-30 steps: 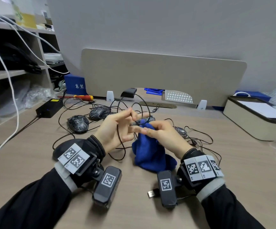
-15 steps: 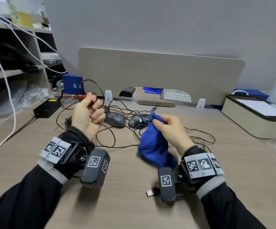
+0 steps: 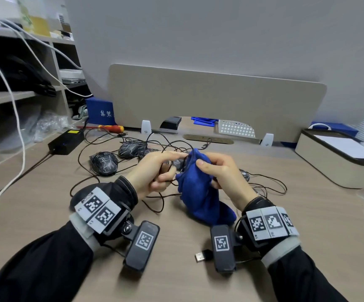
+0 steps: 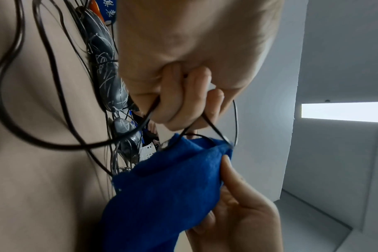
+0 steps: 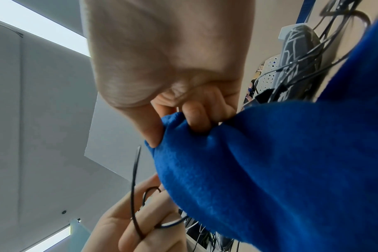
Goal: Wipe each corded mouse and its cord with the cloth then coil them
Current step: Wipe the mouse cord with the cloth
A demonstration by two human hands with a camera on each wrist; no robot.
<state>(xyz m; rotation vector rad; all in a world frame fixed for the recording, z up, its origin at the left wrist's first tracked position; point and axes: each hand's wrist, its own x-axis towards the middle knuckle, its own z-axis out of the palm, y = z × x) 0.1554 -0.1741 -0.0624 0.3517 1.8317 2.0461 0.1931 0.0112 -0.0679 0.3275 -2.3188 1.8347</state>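
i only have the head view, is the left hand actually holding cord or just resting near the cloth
Observer: Holding it. In the left wrist view the left hand has its fingers curled round a black cord, which runs into the top fold of the blue cloth.
Operator: and the right hand, firm grip on the cloth
Observer: Yes. The right wrist view shows the right hand pinching the cloth's edge between thumb and curled fingers.
Operator: more than one strand in the left hand
Observer: The right wrist view shows a small loop of cord held between its fingers.
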